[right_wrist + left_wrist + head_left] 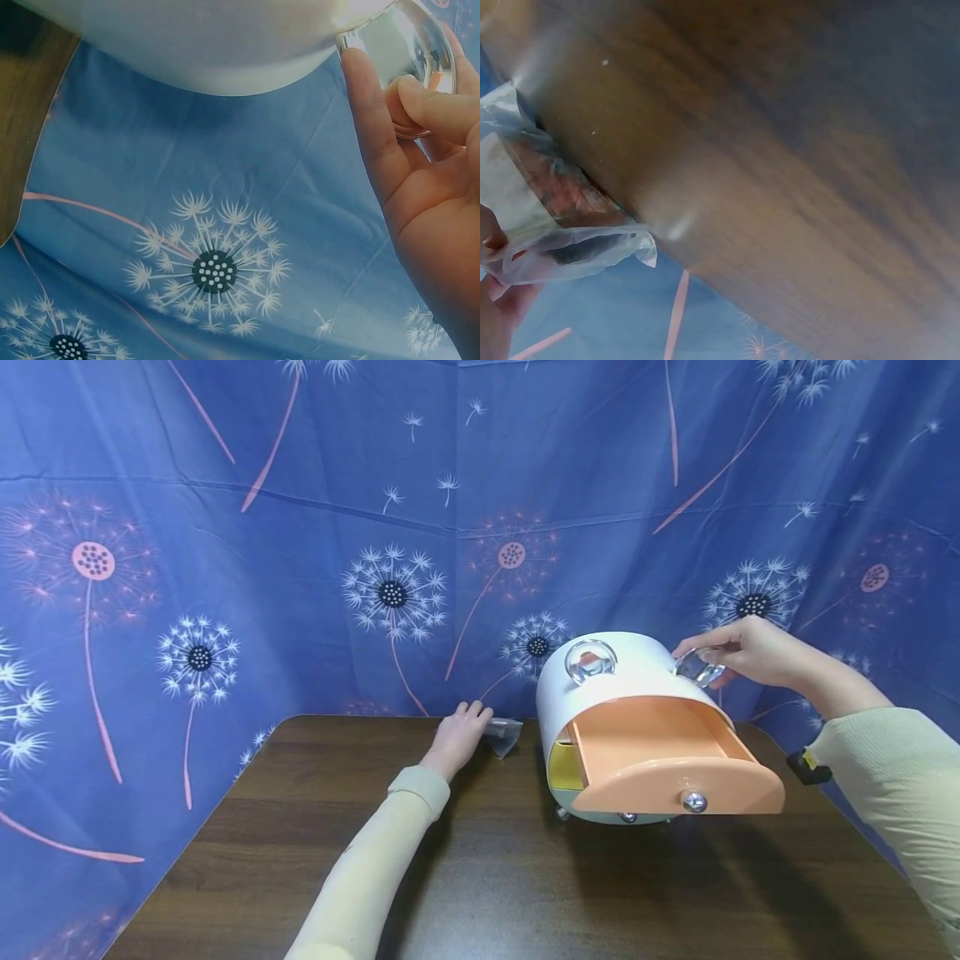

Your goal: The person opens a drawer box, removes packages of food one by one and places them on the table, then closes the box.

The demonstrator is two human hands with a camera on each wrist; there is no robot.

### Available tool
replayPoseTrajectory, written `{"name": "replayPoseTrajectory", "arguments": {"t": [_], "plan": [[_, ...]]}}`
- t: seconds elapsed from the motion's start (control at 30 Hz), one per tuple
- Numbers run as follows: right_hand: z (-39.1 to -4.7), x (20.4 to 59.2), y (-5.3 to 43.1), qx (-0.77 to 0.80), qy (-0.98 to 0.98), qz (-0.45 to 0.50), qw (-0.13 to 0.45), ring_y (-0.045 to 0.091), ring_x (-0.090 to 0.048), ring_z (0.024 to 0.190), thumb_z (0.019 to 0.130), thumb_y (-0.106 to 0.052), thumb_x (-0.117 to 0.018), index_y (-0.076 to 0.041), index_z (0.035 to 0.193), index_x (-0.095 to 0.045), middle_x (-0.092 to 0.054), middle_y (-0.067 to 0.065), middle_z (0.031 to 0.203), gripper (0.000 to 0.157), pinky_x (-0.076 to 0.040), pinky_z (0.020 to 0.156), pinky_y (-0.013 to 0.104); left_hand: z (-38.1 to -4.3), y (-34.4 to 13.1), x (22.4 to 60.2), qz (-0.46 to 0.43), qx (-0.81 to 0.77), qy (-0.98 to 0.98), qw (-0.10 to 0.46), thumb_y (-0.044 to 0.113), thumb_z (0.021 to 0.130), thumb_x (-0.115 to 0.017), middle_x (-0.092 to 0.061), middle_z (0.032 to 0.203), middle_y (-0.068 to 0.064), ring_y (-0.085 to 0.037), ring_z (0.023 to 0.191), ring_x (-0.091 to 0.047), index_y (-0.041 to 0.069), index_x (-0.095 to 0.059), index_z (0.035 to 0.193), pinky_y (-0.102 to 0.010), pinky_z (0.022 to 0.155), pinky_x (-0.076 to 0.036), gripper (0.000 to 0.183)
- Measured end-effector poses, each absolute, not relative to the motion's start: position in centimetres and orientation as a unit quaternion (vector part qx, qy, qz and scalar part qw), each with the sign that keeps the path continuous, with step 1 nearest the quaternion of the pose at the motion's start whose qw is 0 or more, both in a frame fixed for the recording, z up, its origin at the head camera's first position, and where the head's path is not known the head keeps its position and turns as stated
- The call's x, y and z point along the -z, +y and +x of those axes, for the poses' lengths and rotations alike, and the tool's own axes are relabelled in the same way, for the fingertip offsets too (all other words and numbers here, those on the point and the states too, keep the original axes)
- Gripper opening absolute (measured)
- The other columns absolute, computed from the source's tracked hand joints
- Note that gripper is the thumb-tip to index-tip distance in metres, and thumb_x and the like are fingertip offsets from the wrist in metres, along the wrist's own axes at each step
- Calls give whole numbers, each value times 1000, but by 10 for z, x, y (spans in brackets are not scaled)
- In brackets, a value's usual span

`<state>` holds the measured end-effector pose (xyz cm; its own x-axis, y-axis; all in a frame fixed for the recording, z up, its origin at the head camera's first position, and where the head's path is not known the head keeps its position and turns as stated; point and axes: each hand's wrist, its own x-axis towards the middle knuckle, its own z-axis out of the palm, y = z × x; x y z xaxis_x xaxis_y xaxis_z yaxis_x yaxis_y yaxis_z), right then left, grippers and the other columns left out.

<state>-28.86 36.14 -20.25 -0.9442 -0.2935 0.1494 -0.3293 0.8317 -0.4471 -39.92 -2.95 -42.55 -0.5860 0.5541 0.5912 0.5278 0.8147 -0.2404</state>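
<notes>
A white rounded box (630,656) with small silver feet stands at the right of the table, its orange drawer (660,781) pulled out toward me. Part of a yellow drawer (564,768) shows below it. Two round mirrored pieces sit on top. My right hand (761,652) grips the right mirrored disc (390,45) between thumb and fingers. Near the table's back edge, my left hand (459,739) pinches a clear plastic bag (504,735). In the left wrist view the bag (592,247) looks crumpled; whether anything is inside, I cannot tell.
The brown wooden table (300,860) ends at a blue cloth (315,610) printed with dandelions, which hangs behind and at both sides. A black strap piece (810,767) shows at my right cuff. The drawer front (637,800) juts out over the table.
</notes>
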Motion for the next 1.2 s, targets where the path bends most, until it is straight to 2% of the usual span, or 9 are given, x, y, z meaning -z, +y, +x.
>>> {"name": "replayPoseTrajectory", "arguments": {"t": [0.17, 0.3, 0.37, 0.6, 0.77, 1.03, 1.2], "plan": [[-289, 203, 361, -238, -957, 161, 37, 30, -68, 91, 92, 4, -52, -8, 121, -64, -54, 27, 128, 33, -56, 69, 38, -394, -31, 429, -326, -35, -892, 311, 4, 89, -58, -58, 105, -5, -24, 89, -57, 14, -58, 112, -34, 52, -52, 24], [-289, 203, 361, -236, -957, 163, 39, 32, -66, 95, 92, 4, -52, -7, 120, -64, -55, 27, 128, 33, -56, 69, 38, -391, -33, 431, -337, -55, -888, 308, 6, 89, -59, -57, 102, -3, -22, 87, -57, 15, -58, 110, -33, 50, -51, 23], [-289, 202, 360, -236, -957, 162, 38, 34, -65, 98, 92, 4, -51, -7, 121, -64, -55, 26, 128, 33, -56, 69, 38, -390, -33, 430, -344, -68, -887, 301, 6, 89, -60, -57, 104, -2, -21, 87, -58, 15, -57, 110, -33, 53, -53, 23], [-288, 202, 360, -236, -959, 154, 33, 31, -67, 92, 93, 2, -51, -7, 122, -63, -54, 27, 128, 33, -56, 70, 39, -388, -37, 432, -381, -89, -882, 262, 5, 90, -58, -59, 110, -3, -22, 92, -60, 15, -57, 112, -33, 70, -54, 24], [-287, 203, 360, -236, -958, 156, 35, 36, -65, 98, 93, 3, -51, -7, 122, -63, -55, 26, 127, 33, -56, 70, 39, -384, -41, 435, -393, -102, -878, 253, 6, 91, -56, -59, 108, -3, -21, 89, -59, 15, -58, 110, -33, 67, -54, 21], [-287, 202, 360, -234, -958, 161, 39, 32, -67, 92, 92, 4, -51, -7, 121, -63, -55, 27, 127, 33, -56, 69, 38, -381, -45, 437, -404, -112, -875, 242, 7, 92, -56, -59, 107, -1, -20, 92, -59, 16, -58, 107, -34, 64, -55, 17], [-288, 203, 360, -239, -957, 162, 39, 32, -66, 96, 92, 4, -50, -6, 121, -63, -55, 26, 127, 33, -56, 67, 35, -380, -49, 439, -411, -124, -872, 236, 9, 93, -55, -59, 106, -1, -20, 91, -59, 16, -58, 106, -33, 65, -55, 15]]}}
